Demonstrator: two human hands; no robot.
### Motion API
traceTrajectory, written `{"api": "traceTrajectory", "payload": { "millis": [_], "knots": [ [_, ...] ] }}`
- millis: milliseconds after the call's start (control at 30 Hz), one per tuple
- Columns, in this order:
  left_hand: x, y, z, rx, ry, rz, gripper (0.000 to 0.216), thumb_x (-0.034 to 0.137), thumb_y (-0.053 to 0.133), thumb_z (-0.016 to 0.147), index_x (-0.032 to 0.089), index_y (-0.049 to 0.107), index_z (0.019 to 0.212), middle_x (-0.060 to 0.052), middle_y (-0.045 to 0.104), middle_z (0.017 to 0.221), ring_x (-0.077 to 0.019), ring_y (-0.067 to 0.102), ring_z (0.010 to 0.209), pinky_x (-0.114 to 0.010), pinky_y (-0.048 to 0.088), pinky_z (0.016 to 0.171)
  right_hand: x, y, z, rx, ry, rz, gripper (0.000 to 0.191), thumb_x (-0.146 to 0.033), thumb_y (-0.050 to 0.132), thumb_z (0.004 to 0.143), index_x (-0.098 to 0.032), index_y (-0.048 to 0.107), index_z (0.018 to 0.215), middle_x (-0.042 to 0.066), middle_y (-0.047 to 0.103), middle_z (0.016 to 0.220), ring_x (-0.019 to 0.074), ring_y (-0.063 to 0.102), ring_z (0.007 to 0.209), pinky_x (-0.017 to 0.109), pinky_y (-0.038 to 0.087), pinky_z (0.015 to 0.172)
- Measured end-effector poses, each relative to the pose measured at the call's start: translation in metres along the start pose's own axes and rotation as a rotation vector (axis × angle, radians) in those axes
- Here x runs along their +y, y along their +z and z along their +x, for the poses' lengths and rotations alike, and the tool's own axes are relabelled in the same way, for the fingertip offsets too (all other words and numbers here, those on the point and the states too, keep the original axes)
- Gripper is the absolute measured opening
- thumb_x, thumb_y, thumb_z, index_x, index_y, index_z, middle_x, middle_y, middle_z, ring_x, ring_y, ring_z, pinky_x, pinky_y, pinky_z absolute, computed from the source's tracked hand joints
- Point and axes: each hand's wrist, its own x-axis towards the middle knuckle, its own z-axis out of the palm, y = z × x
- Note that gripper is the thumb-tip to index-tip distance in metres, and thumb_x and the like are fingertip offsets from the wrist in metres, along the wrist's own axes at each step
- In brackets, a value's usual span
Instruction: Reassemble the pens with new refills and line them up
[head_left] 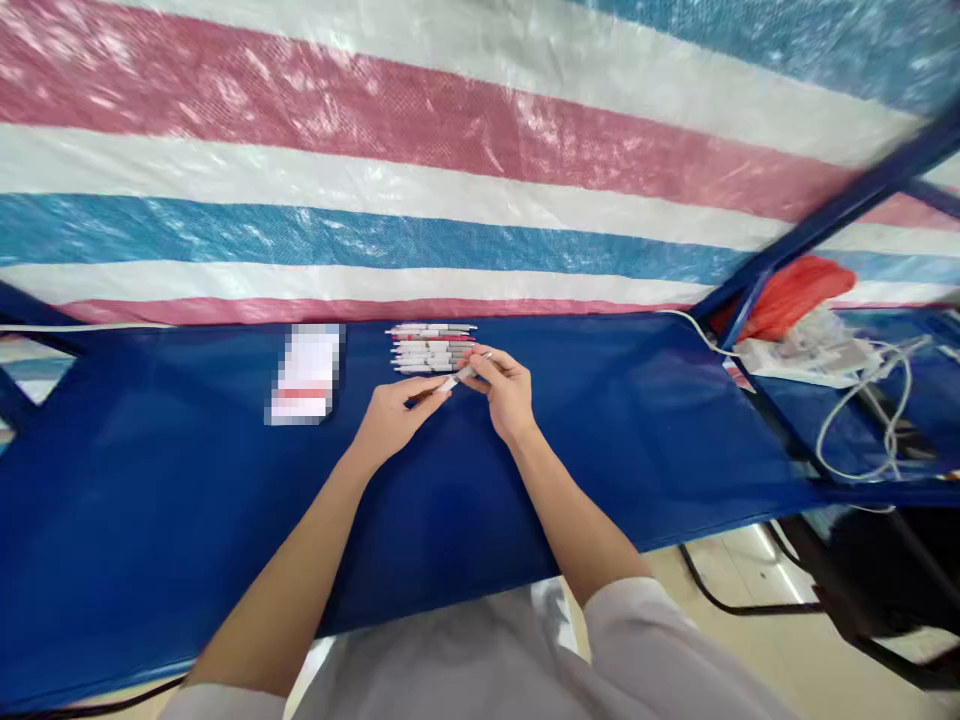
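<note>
Between my two hands is a slim white and grey pen (466,374), slanting up to the right. The fingertips of my left hand (399,412) pinch its lower left end. My right hand (507,388) grips the upper right part with thumb and fingers. Just beyond the hands, several similar pens (429,346) lie side by side in a stack of rows on the blue table; most are white and grey, and one has red on it. My right fingers cover the right ends of the nearest ones.
A blurred-out white rectangle with a red band (303,375) lies left of the pens. A striped plastic sheet (420,180) hangs behind the blue tabletop (187,520). At right are a blue metal frame (817,225), a red plastic bag (799,295) and a white cable (825,430).
</note>
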Motion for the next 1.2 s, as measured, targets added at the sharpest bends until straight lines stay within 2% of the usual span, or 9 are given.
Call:
{"api": "traceTrajectory", "payload": {
  "millis": [133,233,300,433,500,633,867,1033,1200],
  "knots": [
    [-0.001,0.000,0.009,0.009,0.104,0.066,0.027,0.034,0.062,0.089,0.019,0.076,0.107,-0.005,0.077,0.106,-0.0227,0.073,0.091,-0.032,0.058,0.082,0.002,-0.003,0.002,0.084,-0.027,0.004,0.024,-0.033,0.084,0.062,-0.018,0.066,0.069,-0.002,0.073,0.073,0.0115,0.069,0.067,0.022,0.061,0.060],
    [-0.005,0.006,0.012,0.083,0.252,0.156,0.024,0.029,0.060,0.090,0.021,0.075,0.108,-0.006,0.076,0.109,-0.0221,0.072,0.097,-0.034,0.056,0.091,0.005,-0.003,0.004,0.167,-0.046,0.022,0.032,-0.034,0.085,0.060,-0.019,0.057,0.065,-0.004,0.070,0.074,0.0102,0.066,0.064,0.025,0.062,0.060],
    [-0.008,0.011,0.011,0.126,0.288,0.170,0.024,0.028,0.060,0.091,0.021,0.076,0.107,-0.006,0.076,0.108,-0.0220,0.071,0.099,-0.035,0.055,0.093,0.006,-0.003,0.004,0.192,-0.053,0.015,0.033,-0.036,0.084,0.061,-0.020,0.056,0.067,-0.005,0.068,0.073,0.0096,0.065,0.063,0.026,0.062,0.060],
    [-0.009,0.016,0.006,0.118,0.162,0.063,0.026,0.033,0.062,0.090,0.020,0.076,0.107,-0.007,0.077,0.102,-0.0206,0.072,0.088,-0.031,0.057,0.083,0.007,-0.002,0.003,0.140,-0.061,-0.038,0.029,-0.041,0.080,0.067,-0.020,0.061,0.074,-0.005,0.068,0.070,0.0113,0.068,0.069,0.027,0.061,0.067],
    [-0.007,0.013,0.004,0.056,0.055,-0.029,0.028,0.036,0.065,0.088,0.020,0.076,0.108,-0.006,0.077,0.101,-0.0198,0.072,0.086,-0.030,0.057,0.081,0.006,-0.003,0.002,0.082,-0.069,-0.044,0.026,-0.041,0.079,0.070,-0.020,0.064,0.077,-0.003,0.070,0.073,0.0121,0.069,0.074,0.026,0.060,0.070],
    [-0.002,0.005,0.001,-0.084,-0.117,-0.234,0.033,0.040,0.065,0.087,0.018,0.075,0.110,-0.005,0.077,0.086,-0.0143,0.066,0.065,-0.026,0.057,0.067,0.005,-0.006,0.000,-0.020,-0.087,-0.028,0.021,-0.038,0.078,0.071,-0.021,0.069,0.081,-0.001,0.074,0.081,0.0133,0.071,0.081,0.025,0.060,0.071],
    [0.000,0.004,0.002,-0.140,-0.163,-0.314,0.031,0.041,0.065,0.086,0.017,0.078,0.099,-0.006,0.075,0.082,-0.0131,0.063,0.062,-0.027,0.056,0.065,0.005,-0.010,0.001,-0.073,-0.085,0.046,0.018,-0.031,0.081,0.068,-0.023,0.069,0.080,-0.004,0.073,0.083,0.0139,0.072,0.083,0.024,0.060,0.069],
    [-0.004,0.009,0.000,-0.110,-0.070,-0.191,0.028,0.039,0.063,0.088,0.020,0.077,0.104,-0.004,0.076,0.084,-0.0139,0.066,0.064,-0.026,0.055,0.065,0.006,-0.009,0.003,-0.020,-0.078,0.092,0.032,-0.030,0.084,0.064,-0.022,0.053,0.067,-0.008,0.067,0.077,0.0088,0.067,0.065,0.022,0.059,0.057],
    [-0.006,0.020,-0.004,0.092,0.159,-0.030,0.024,0.032,0.065,0.088,0.022,0.077,0.105,-0.005,0.077,0.100,-0.0200,0.072,0.088,-0.032,0.056,0.084,0.007,-0.005,0.002,0.037,-0.118,0.112,0.041,-0.028,0.086,0.061,-0.022,0.046,0.068,-0.010,0.061,0.074,0.0061,0.061,0.059,0.021,0.057,0.053]
  ]
}}
